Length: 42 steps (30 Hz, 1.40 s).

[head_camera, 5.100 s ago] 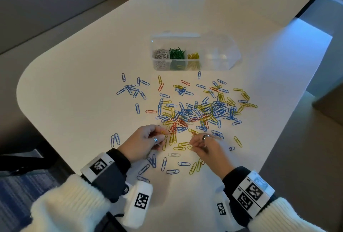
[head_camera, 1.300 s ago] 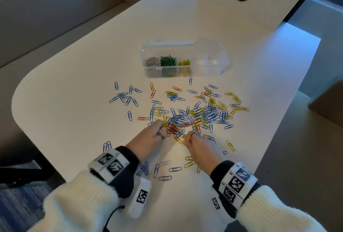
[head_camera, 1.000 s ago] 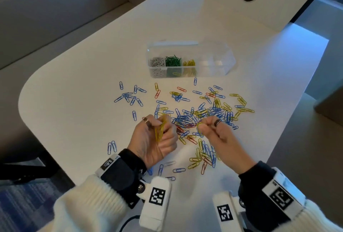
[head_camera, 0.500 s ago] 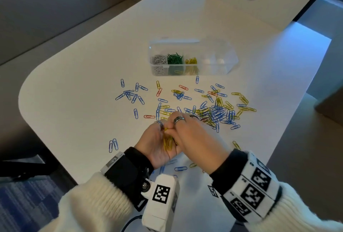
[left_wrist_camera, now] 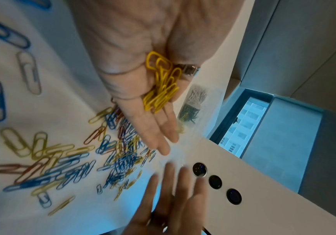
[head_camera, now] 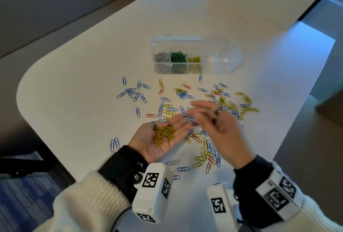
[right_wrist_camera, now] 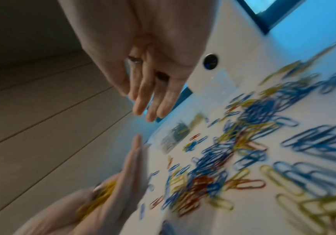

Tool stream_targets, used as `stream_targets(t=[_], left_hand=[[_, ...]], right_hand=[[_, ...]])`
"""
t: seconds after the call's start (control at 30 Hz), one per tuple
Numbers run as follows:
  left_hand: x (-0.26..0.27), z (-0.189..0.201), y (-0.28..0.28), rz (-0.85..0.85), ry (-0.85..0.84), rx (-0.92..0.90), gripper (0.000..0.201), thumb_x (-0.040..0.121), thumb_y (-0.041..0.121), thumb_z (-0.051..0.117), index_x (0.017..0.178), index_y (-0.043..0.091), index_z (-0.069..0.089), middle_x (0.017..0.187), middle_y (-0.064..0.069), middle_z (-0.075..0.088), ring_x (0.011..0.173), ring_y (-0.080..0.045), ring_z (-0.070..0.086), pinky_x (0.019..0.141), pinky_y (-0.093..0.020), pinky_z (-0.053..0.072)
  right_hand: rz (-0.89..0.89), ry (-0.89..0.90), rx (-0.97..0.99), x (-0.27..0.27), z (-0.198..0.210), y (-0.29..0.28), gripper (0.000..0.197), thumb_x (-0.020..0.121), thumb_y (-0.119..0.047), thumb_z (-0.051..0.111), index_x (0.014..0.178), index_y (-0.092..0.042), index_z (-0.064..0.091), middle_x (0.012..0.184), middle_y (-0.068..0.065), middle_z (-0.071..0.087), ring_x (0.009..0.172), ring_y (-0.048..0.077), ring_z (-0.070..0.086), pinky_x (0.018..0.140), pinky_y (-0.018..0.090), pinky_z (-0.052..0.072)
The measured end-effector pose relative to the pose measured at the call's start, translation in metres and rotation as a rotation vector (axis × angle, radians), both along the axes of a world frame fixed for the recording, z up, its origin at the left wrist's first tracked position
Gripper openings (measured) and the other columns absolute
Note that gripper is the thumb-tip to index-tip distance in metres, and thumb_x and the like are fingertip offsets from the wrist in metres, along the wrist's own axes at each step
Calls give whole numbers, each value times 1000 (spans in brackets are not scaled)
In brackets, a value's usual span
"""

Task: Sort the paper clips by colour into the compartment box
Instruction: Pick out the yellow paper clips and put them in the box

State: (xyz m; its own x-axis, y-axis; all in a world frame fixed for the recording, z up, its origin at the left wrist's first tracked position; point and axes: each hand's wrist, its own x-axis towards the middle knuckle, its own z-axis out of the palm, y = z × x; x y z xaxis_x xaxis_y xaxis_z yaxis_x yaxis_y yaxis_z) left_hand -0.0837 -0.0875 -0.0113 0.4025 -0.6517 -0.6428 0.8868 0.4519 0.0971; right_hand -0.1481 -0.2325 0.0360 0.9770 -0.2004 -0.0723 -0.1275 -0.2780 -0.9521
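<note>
White table (head_camera: 74,76) carries everything. At its far right stands a white panel (head_camera: 278,0) with a round dark lens; no writing readable on it, top edge cut off by the frame. Wrist units (head_camera: 154,191) show black-and-white square code markers only, no legible text.

Clear compartment box (head_camera: 219,59) sits far centre: left compartment silver clips, next green, next yellow; the right compartments are hard to read through the plastic.

Loose paper clips (head_camera: 207,150), blue, yellow and red, lie scattered between box and hands; many hidden under the hands.

Left hand (head_camera: 161,139) is near centre, palm up, fingers flat, a bundle of yellow clips (head_camera: 164,133) lying in the palm. A ring shows on one finger.

Right hand (head_camera: 220,126) hovers just right of it above the pile, fingers extended and holding nothing, motion-blurred; fingertip detail unclear. The right wrist view is blurred throughout.
</note>
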Motion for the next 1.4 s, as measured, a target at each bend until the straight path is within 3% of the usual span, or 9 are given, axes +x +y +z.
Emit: stream_targets(t=[0.1,0.27,0.43,0.57,0.7,0.77,0.87,1.07,1.4], left_hand=[[8,-2,12,21,-28,68,38,86,-1,33,90,-4,71,76,-15,69,61,-26,69,59,-34,58],[19,-8,23,-27,-86,213,28,95,8,34,101,6,60,61,0,48,43,-7,42,36,-16,34],[21,-8,24,-248,-209,308,49,97,38,39,55,14,50,49,5,27,34,-6,24,31,-13,19],[25,-9,20,-341,-430,548,62,97,41,38,39,21,29,41,7,18,30,-6,15,33,-9,12],[33,-7,10,-459,-785,873,42,101,24,36,65,15,55,49,8,37,33,-3,26,34,-14,21],[42,-10,5,-551,-1082,1050,26,101,15,35,93,14,60,76,3,53,56,-5,47,54,-18,38],[52,-16,2,-894,-1444,1282,23,100,26,36,116,18,49,90,0,56,85,-20,55,73,-29,39],[57,-23,-5,-1288,-1664,1426,37,95,43,42,122,18,35,83,2,54,78,-21,54,68,-31,39],[66,-29,-14,-1353,-1599,1405,26,95,38,44,111,19,48,103,-4,61,98,-24,56,80,-34,41]], right_hand=[[-161,107,-66,1,-23,-30,20,91,-15,53,90,-35,58,83,-8,68,79,7,63,71,22,45],[134,332,-437,-2,-59,-15,7,85,-25,63,84,-29,58,83,-12,61,67,0,54,61,10,39],[187,357,-692,1,-78,6,10,84,-25,65,79,-20,58,103,2,58,92,20,58,84,34,49],[310,295,-883,4,-87,8,17,91,-6,48,98,1,62,105,18,57,97,34,57,72,14,46],[286,345,-1077,3,-82,14,24,43,-11,84,54,-10,63,60,6,57,47,23,58,39,24,44],[284,293,-1091,1,-91,13,23,43,-9,82,56,-7,63,62,8,56,49,25,57,39,29,47],[247,216,-740,-3,-97,4,6,74,-2,60,80,-4,59,82,6,54,74,22,56,68,32,52],[140,226,-20,-10,-82,-17,23,84,2,58,74,-17,49,67,-6,54,58,1,49,60,16,42],[197,281,169,22,-66,-32,31,93,1,46,94,-29,54,89,26,55,67,9,55,56,19,42]])
